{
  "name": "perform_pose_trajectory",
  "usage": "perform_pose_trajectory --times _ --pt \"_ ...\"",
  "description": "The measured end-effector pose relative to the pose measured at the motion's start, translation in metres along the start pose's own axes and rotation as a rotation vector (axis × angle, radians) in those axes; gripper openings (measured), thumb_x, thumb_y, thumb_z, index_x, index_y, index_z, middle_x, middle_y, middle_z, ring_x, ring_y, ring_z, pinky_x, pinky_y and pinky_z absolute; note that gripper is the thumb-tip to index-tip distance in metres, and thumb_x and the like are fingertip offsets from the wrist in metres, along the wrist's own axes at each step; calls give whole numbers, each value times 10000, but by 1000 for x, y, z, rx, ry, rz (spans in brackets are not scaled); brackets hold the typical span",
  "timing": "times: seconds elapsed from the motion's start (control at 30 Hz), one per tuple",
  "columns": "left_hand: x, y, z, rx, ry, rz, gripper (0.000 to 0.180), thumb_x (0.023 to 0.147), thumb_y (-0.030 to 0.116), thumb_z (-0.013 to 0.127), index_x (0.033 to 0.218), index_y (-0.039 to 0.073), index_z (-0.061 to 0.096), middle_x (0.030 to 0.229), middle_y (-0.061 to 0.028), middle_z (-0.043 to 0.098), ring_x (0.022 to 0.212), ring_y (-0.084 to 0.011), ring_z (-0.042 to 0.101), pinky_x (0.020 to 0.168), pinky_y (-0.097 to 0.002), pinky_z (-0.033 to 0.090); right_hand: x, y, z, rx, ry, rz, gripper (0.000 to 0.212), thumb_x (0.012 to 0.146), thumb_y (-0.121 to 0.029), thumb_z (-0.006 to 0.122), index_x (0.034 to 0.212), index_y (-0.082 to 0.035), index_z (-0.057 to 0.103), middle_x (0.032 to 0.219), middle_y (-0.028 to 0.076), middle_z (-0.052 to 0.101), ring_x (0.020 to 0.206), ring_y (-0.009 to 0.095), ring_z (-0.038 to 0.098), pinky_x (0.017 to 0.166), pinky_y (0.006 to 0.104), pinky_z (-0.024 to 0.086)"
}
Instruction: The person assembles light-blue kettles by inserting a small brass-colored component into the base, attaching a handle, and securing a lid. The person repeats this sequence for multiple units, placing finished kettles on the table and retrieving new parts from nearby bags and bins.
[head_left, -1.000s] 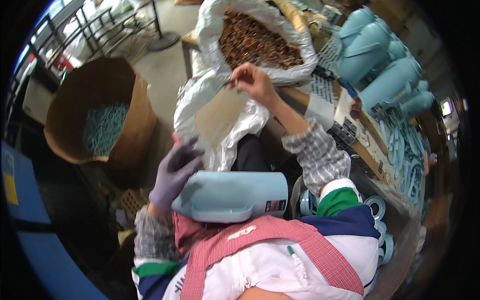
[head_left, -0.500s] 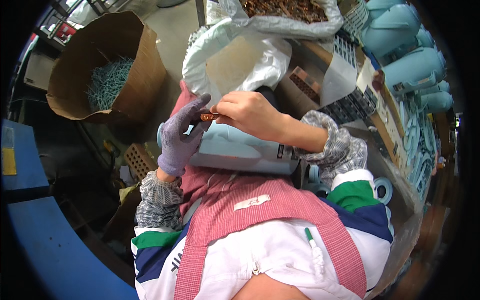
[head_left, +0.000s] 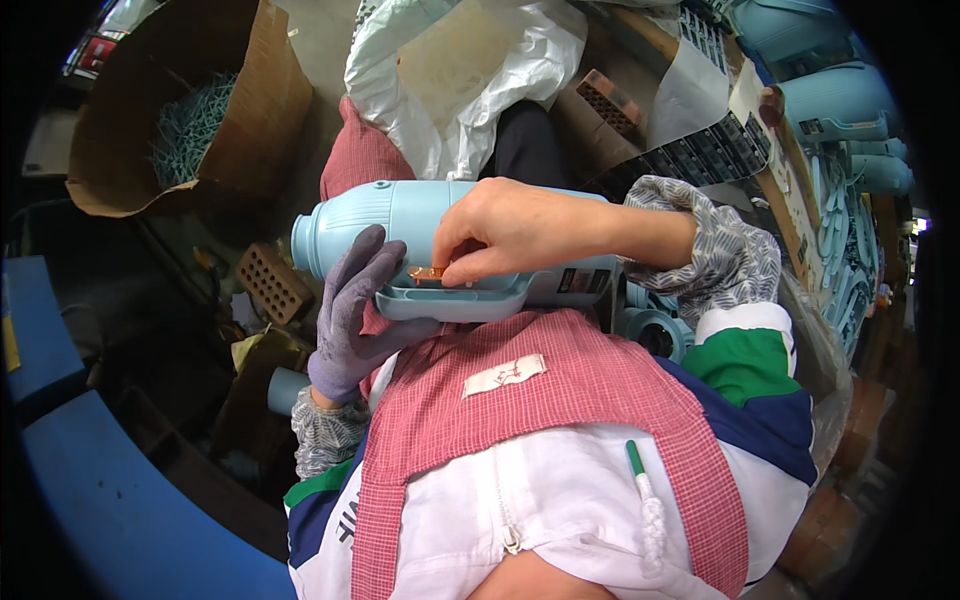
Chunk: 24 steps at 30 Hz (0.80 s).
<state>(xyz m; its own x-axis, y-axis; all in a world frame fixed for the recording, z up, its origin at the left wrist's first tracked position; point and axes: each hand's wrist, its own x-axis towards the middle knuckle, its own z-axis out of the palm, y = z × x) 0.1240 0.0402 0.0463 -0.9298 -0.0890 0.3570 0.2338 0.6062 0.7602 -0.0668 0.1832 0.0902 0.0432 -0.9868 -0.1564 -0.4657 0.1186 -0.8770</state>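
A light blue plastic flask casing [head_left: 400, 205] lies sideways across my lap, its neck pointing left and its side handle [head_left: 455, 305] toward me. My bare right hand [head_left: 495, 235] pinches a small copper-coloured metal strip [head_left: 425, 272] just above the casing, by the handle. Whether the strip touches the plastic I cannot tell. My left hand [head_left: 355, 310], in a grey-purple glove, rests against the casing near its neck end. Its fingers are stretched out, with the thumb apart along the handle's near side.
At far left a large cardboard drum [head_left: 270, 100] holds thin blue plastic pieces. A white sack [head_left: 545, 60] stands beyond my knees. Perforated bricks [head_left: 272, 283] lie around. More blue casings [head_left: 840, 100] and loose handles [head_left: 835, 240] are piled at right; blue panels [head_left: 120, 490] stand at left.
Both hands have come down from above the casing toward its handle. The copper-coloured strip came down with my right hand; my left fingers have left the strip. The view has shifted too.
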Motion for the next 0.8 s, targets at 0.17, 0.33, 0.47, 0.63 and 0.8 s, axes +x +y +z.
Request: perform_pose_trajectory --times 0.17,0.33,0.47,0.63,0.8 --pt "-1 -5 3 -32 18 51 732 580 120 819 1227 65 481 1292 -176 476 1220 -324 454 967 -414 432 6 2 12 -38 -91 -40 170 763 -135 646 874 -9 670 777 120 635 693 248 617 637 328 484" --pt "-4 -7 9 -128 100 17 598 631 156 783 1170 64 541 1234 -161 523 1135 -316 530 931 -397 448 4 1 13 -42 -103 -36 163 769 -148 647 866 -20 677 774 115 634 694 255 615 641 328 483" --pt "8 -7 -1 209 -80 183 396 680 222 724 1033 66 636 1055 -113 603 944 -279 599 789 -371 481 -2 6 17 -96 -24 -65 220 760 -193 668 915 -37 661 776 102 628 692 257 606 641 340 479" --pt "60 -8 1 200 -41 211 390 652 179 746 998 48 626 965 -109 627 852 -292 603 733 -384 471 -27 14 23 -703 457 -270 360 687 -265 706 942 -51 569 746 79 582 700 259 573 637 376 467" --pt "83 -10 -14 150 -184 26 448 722 163 683 1129 10 575 1194 -156 525 1087 -295 507 930 -388 398 -63 46 -12 -442 516 -142 324 702 -227 699 933 -27 592 739 124 583 708 295 583 645 362 472"
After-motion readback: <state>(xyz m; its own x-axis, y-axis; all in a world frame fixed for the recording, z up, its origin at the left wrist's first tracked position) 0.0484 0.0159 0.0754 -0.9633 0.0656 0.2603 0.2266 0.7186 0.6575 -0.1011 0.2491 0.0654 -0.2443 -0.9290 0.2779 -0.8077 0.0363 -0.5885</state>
